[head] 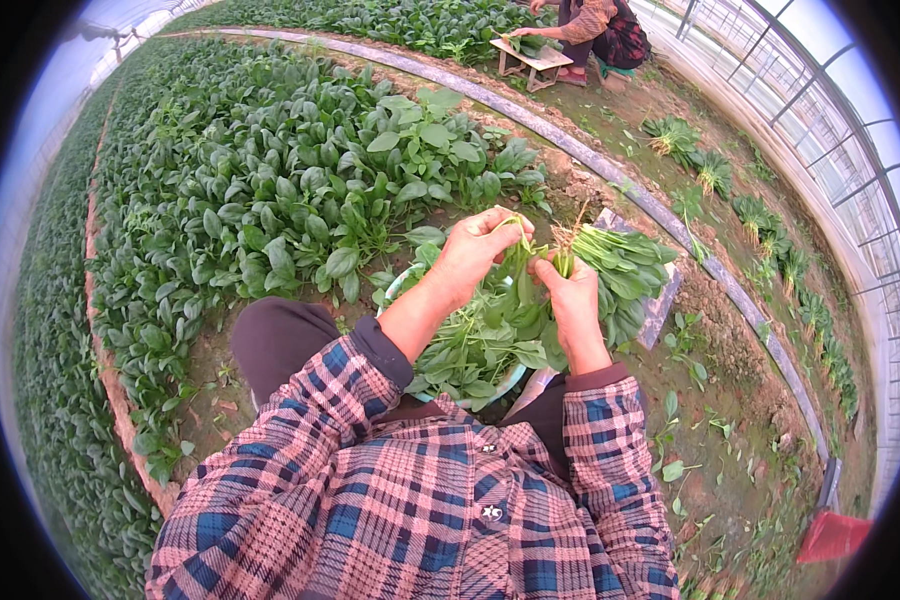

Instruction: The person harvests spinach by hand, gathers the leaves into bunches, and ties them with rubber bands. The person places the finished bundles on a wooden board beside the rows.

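Observation:
My left hand [474,247] pinches a thin yellowish-green leaf stalk between thumb and fingers. Close to its right, my right hand [572,292] grips a few spinach plants [529,300] by their stems near the roots, leaves hanging down. Below both hands is a round basin with a pale green rim [508,381], holding loose green leaves [461,345]. Just right of my right hand lies a pile of spinach [626,270], its stems pointing up and left, on a small board [656,304]. Thin reddish roots show at the top of the stems.
Rows of growing spinach [270,172] fill the left. A grey strip [570,142] curves past the board. Spinach bunches [754,217] lie along the right-hand soil. At the top, a person [607,34] sits by a low stand [529,56] with greens. A red object [834,536] lies lower right.

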The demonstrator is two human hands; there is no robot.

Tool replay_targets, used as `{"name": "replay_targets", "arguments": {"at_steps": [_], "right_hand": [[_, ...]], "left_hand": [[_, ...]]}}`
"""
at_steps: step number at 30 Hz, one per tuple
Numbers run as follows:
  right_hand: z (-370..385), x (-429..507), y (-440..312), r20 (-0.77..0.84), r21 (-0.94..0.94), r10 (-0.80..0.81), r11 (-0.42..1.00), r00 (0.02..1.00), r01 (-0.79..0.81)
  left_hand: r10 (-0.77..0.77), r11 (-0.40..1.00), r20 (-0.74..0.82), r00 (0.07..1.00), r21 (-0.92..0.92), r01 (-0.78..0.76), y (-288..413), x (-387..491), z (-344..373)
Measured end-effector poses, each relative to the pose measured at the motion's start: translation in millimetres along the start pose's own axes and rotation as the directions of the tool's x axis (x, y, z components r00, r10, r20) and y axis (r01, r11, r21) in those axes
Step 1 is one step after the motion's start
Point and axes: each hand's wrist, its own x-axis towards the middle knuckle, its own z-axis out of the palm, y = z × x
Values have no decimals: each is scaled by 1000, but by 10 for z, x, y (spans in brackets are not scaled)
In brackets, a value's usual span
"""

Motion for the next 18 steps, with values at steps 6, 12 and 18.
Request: {"name": "replay_targets", "arguments": {"at_steps": [6,12,18], "right_hand": [[-94,99,154,42,-274,-3,962,999,15],[-79,115,203,100,-497,-51,863,994,95],[21,122,172,164,-36,29,999,986,-23]], "left_hand": [[147,975,-126,981,184,-123,-65,64,-268],[99,977,-119,988,198,-74,-79,7,-329],[42,999,89,995,1,-42,-135,-83,-144]]}}
